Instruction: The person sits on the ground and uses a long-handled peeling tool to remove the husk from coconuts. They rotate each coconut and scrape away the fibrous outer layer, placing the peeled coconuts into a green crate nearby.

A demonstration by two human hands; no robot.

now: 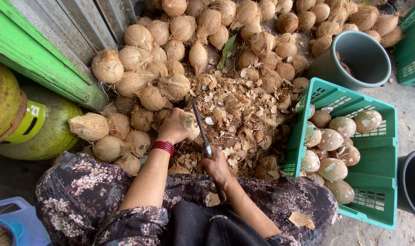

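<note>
A person is sitting before a big heap of husked coconuts (171, 54), trimming one with a knife.

The left hand (173, 130) is wrapping its fingers (185, 133) tightly around one pale, fibrous coconut (188, 121); the right hand (215, 165) is gripping one knife (201, 130), blade touching it. About ten peeled coconuts (331, 150) are lying in one green crate (376, 200).

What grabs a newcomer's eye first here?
The big heap of brown fibrous coconuts across the top. At centre, the left hand grips a husked coconut while the right hand holds a dark knife against it. At right, a green plastic crate holds peeled pale coconuts.
</note>
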